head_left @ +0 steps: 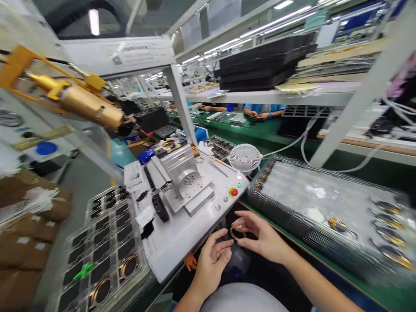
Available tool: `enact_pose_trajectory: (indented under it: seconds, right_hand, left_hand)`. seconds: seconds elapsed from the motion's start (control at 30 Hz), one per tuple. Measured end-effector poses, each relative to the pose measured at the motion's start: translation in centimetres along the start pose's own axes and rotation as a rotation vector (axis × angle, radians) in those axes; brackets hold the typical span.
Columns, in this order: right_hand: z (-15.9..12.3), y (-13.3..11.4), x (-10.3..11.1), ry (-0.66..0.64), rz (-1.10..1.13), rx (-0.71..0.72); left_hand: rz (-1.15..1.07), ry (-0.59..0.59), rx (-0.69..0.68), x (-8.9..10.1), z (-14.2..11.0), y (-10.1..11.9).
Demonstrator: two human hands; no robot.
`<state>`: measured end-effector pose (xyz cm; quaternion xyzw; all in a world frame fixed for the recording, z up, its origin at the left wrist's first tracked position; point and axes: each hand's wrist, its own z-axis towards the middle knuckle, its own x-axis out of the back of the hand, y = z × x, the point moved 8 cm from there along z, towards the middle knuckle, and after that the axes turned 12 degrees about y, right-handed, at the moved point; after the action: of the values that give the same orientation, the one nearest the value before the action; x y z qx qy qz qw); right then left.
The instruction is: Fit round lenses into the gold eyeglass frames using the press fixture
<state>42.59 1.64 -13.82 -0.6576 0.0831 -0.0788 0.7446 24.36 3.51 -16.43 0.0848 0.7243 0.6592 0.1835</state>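
Observation:
My right hand pinches a thin round ring between thumb and fingers, above my lap. Its exact kind is too small and blurred to make out. Close to the ring on the left is my left hand, fingers curved and apart, holding nothing that I can see. Just beyond both hands stands a white machine base with a metal fixture mounted on it. A red button sits at its right corner.
To the left, a clear tray holds black pieces and gold-rimmed round parts. Stacked clear trays at right carry several gold-and-black round parts with cables. A white fan stands behind. A gold cylinder hangs at upper left. Co-workers sit across the bench.

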Motion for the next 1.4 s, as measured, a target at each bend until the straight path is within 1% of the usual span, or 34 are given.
enact_pose_trajectory:
  seconds: [0.07, 0.1, 0.17, 0.27, 0.33, 0.43, 0.5, 0.53, 0.6, 0.67, 0.7, 0.73, 0.77, 0.8, 0.83, 0.87, 0.9, 0.93, 0.97, 1.0, 1.03, 1.07, 1.2, 1.3, 1.37, 1.4]
  right_hand:
    - [-2.5, -0.5, -1.0, 0.065, 0.097, 0.040]
    - [-3.3, -0.5, -1.2, 0.119, 0.111, 0.052]
    - [-4.1, -0.5, -1.0, 0.233, 0.104, 0.084]
    - [-4.5, -1.0, 0.0, 0.332, 0.039, 0.164]
    - [-4.6, -1.5, 0.6, 0.371, -0.005, 0.205]
    - [-4.9, -2.2, 0.7, 0.419, -0.045, 0.228]
    - [-5.0, -2.7, 0.2, 0.409, -0.088, 0.249]
    - [-5.1, -3.1, -0.1, 0.383, -0.117, 0.270]
    - [-5.1, -4.2, -0.7, 0.283, -0.194, 0.315]
    - [-5.0, -5.2, -0.5, 0.155, -0.305, 0.328]
    - [-5.0, -5.8, 0.3, 0.115, -0.374, 0.320]
    - [-5.0, -6.3, 1.9, 0.114, -0.454, 0.305]
    - [-5.0, -7.0, 4.2, 0.167, -0.544, 0.285]
    - [-5.0, -7.6, 7.2, 0.262, -0.644, 0.255]
    - [-5.2, -8.3, 10.6, 0.390, -0.758, 0.207]
    - [-5.5, -8.7, 14.1, 0.526, -0.883, 0.125]
    - [-5.9, -8.8, 17.4, 0.616, -1.010, 0.008]
    - [-6.3, -8.6, 20.1, 0.658, -1.111, -0.120]
    - [-6.7, -8.3, 22.1, 0.663, -1.172, -0.223]
    - [-6.9, -8.0, 23.4, 0.646, -1.203, -0.297]
    - [-6.9, -7.7, 24.2, 0.623, -1.208, -0.336]
    - [-6.9, -7.5, 24.5, 0.604, -1.198, -0.344]
    - [-6.5, -7.4, 24.2, 0.592, -1.173, -0.318]
    - [-6.5, -7.4, 24.3, 0.583, -1.138, -0.320]
    - [-6.8, -7.6, 24.5, 0.607, -1.050, -0.315]
    - [-7.0, -8.0, 24.4, 0.648, -1.014, -0.294]
  left_hand:
    - [-0.161, -0.083, 0.029, -1.3, 0.3, -0.5]
    - [-0.225, -0.115, 0.053, -2.0, 0.4, -0.6]
    - [-0.307, -0.138, 0.118, -3.1, 0.9, -0.9]
    - [-0.356, -0.132, 0.195, -4.2, 1.4, -1.1]
    - [-0.372, -0.126, 0.202, -4.7, 1.7, -1.2]
    - [-0.390, -0.084, 0.181, -4.7, 2.1, -1.4]
    - [-0.392, -0.052, 0.173, -4.6, 2.4, -1.7]
    - [-0.388, -0.034, 0.174, -4.5, 2.5, -1.8]
    - [-0.379, -0.004, 0.184, -4.4, 2.6, -2.0]
    - [-0.383, 0.023, 0.204, -4.1, 2.6, -2.0]
    - [-0.390, 0.035, 0.218, -4.0, 2.7, -2.0]
    - [-0.398, 0.047, 0.235, -3.7, 2.7, -2.0]
    - [-0.405, 0.057, 0.254, -3.4, 2.7, -2.0]
    - [-0.413, 0.065, 0.277, -3.1, 2.7, -2.0]
    - [-0.419, 0.070, 0.304, -2.8, 2.7, -2.1]
    - [-0.422, 0.073, 0.334, -2.5, 2.6, -2.3]
    - [-0.424, 0.076, 0.361, -2.3, 2.6, -2.5]
    - [-0.424, 0.079, 0.384, -2.1, 2.5, -2.6]
    - [-0.421, 0.079, 0.402, -1.9, 2.4, -2.7]
    - [-0.417, 0.082, 0.408, -1.8, 2.3, -2.7]
    - [-0.414, 0.084, 0.407, -1.8, 2.2, -2.6]
    - [-0.411, 0.087, 0.400, -1.8, 2.1, -2.5]
    - [-0.342, 0.123, 0.350, -1.7, 1.8, -1.8]
    - [-0.263, 0.126, 0.311, -1.4, 1.5, -1.3]
    - [-0.229, 0.117, 0.292, -1.1, 1.2, -1.1]
    - [-0.219, 0.113, 0.290, -1.0, 1.1, -1.0]
